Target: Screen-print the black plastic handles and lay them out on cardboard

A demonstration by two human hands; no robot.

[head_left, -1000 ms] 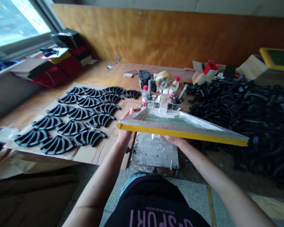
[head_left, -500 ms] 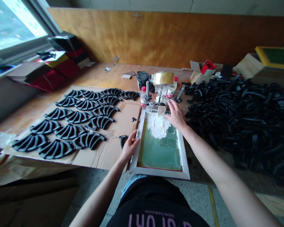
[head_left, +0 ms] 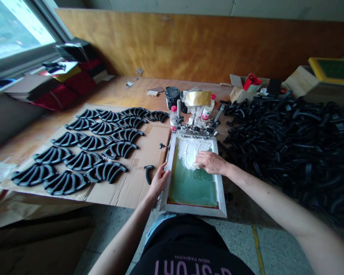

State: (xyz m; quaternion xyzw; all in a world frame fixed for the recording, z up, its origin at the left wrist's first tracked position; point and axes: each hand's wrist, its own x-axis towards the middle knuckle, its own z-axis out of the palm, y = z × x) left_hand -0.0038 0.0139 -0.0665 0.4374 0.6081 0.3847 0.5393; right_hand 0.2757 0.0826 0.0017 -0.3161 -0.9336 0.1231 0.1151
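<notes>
A green screen in a pale frame [head_left: 194, 212] lies in front of me, with white paste [head_left: 187, 152] spread over its far part. My right hand [head_left: 211, 163] is closed over the screen at the near right edge of the paste; what its fingers grip is hidden. At the frame's left side rests my left hand [head_left: 159, 178], its fingers apart and touching the edge, holding nothing. A single black curved piece [head_left: 148, 175] lies on the cardboard just left of that hand. Metal clamps [head_left: 196, 130] stand at the frame's far end.
Rows of black curved pieces [head_left: 65, 182] lie on cardboard [head_left: 149, 137] at the left. A large heap of black parts [head_left: 292, 141] covers the right side. Behind the frame stand a black jar [head_left: 172, 97] and red-capped bottles [head_left: 173, 118].
My right hand has come from the clamps toward me, and its spread fingers have closed. The pale scraper by the clamps no longer shows there. My left hand has barely moved.
</notes>
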